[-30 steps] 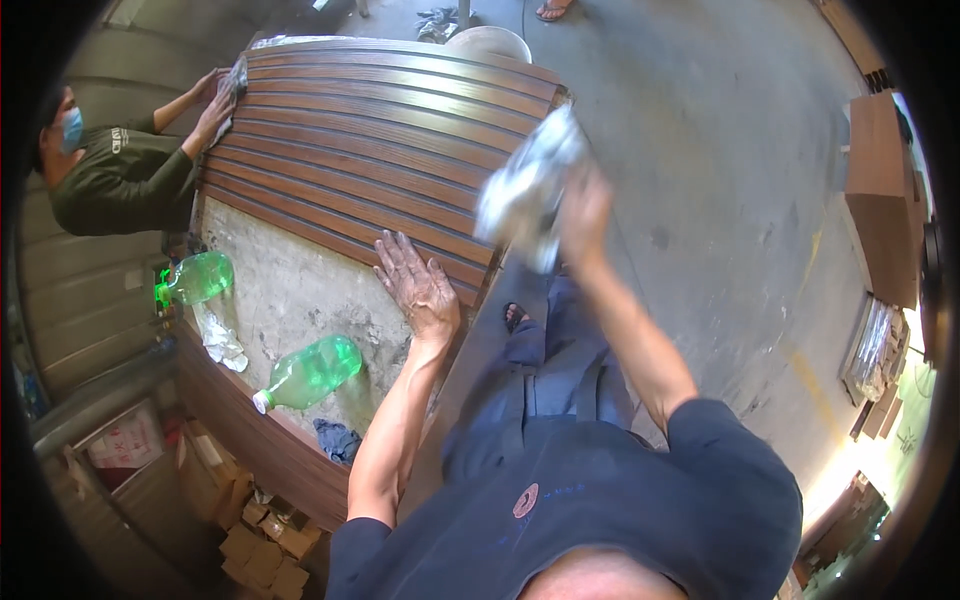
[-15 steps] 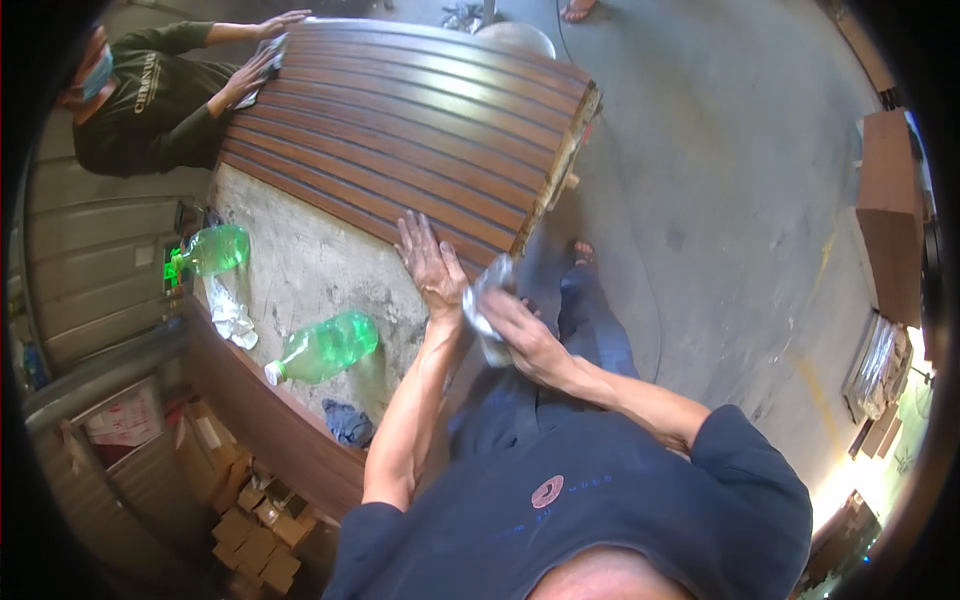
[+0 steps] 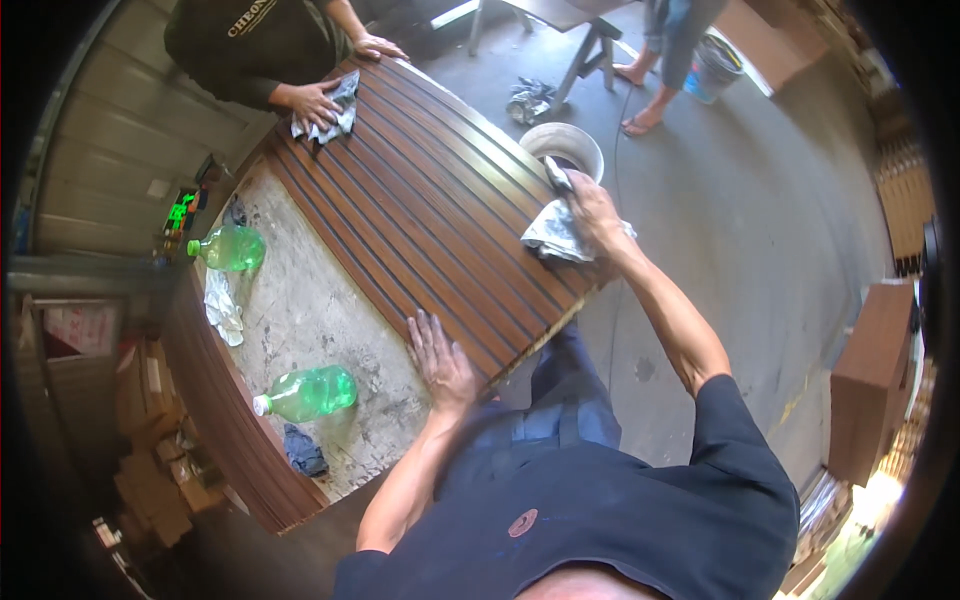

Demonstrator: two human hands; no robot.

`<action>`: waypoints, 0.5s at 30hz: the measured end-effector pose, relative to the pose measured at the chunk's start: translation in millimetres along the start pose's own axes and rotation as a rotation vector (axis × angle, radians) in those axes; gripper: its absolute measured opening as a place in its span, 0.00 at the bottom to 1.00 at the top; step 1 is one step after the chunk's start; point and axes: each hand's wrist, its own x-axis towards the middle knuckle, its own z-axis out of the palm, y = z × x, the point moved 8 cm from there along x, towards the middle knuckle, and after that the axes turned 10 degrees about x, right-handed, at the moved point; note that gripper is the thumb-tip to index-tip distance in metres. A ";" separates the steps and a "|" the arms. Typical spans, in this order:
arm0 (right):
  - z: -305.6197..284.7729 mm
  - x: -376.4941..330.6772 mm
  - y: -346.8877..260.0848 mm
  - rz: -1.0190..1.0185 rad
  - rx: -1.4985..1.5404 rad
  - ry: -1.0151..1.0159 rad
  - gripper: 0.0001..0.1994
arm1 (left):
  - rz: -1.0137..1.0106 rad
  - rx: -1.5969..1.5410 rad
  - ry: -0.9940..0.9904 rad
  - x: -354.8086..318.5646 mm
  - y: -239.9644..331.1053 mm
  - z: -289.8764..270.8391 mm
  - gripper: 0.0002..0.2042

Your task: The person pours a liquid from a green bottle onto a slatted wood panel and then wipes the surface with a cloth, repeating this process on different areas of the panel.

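Observation:
A brown grooved wooden panel (image 3: 430,190) lies across a pale, stained worktop (image 3: 290,260). At the panel's near edge my left hand (image 3: 442,365) rests flat with its fingers stretched out, holding nothing. My right hand (image 3: 595,215) is wrapped round a white rag (image 3: 558,232) at the panel's right end, and part of the rag spreads over the grooved face. At the far left, a co-worker's hand (image 3: 312,106) presses another whitish cloth (image 3: 340,108) onto the same panel. The co-worker's other hand (image 3: 380,47) lies on its far edge.
Two green bottles (image 3: 312,392) (image 3: 232,248) lie on the worktop, with a crumpled white cloth (image 3: 222,308) and a dark cloth (image 3: 304,450). Beyond the panel stands a white bucket (image 3: 572,140). A person's bare feet (image 3: 643,122) are near a sawhorse (image 3: 590,62). Cardboard boxes (image 3: 155,490) sit lower left.
My right hand has carried the rag from beside my left hand up and right onto the panel's right end. My left hand stays on the near edge. The whole view has turned.

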 end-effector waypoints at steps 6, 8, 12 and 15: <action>149.3 177.1 -40.5 -0.222 0.109 -0.161 0.16 | -0.035 0.007 -0.026 -18.0 -10.6 -14.5 0.32; 155.9 241.2 -29.2 -0.191 0.027 -0.146 0.14 | -0.030 -0.012 -0.059 -1.7 2.1 -3.1 0.31; 156.4 229.8 -15.0 -0.363 -0.080 -0.091 0.15 | -0.062 -0.008 -0.086 9.5 4.5 3.9 0.30; 110.7 116.6 -17.7 -0.269 0.060 -0.254 0.24 | -0.118 0.050 -0.098 -12.1 -4.0 -12.0 0.30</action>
